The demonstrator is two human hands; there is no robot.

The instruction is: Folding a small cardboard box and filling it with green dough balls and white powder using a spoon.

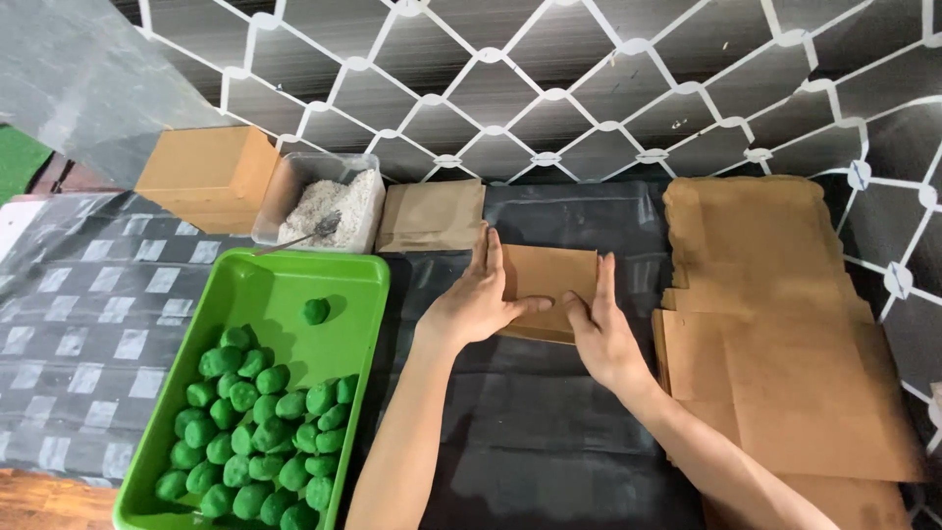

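Note:
A small brown cardboard box (548, 277) lies on the black sheet at the table's middle. My left hand (478, 300) presses against its left side, thumb reaching over its front edge. My right hand (599, 331) rests on its front right part, fingers pointing up along the box. Both hands hold the box between them. To the left stands a green tray (294, 294) with several green balls (260, 424) heaped in its near half and one ball (315, 311) apart.
A stack of flat brown cardboard sheets (775, 324) lies at the right. Behind are a brown paper bag (432, 216), a clear tub of white grains (324, 204) with a spoon, and a closed cardboard box (208, 177). A patterned wall rises behind.

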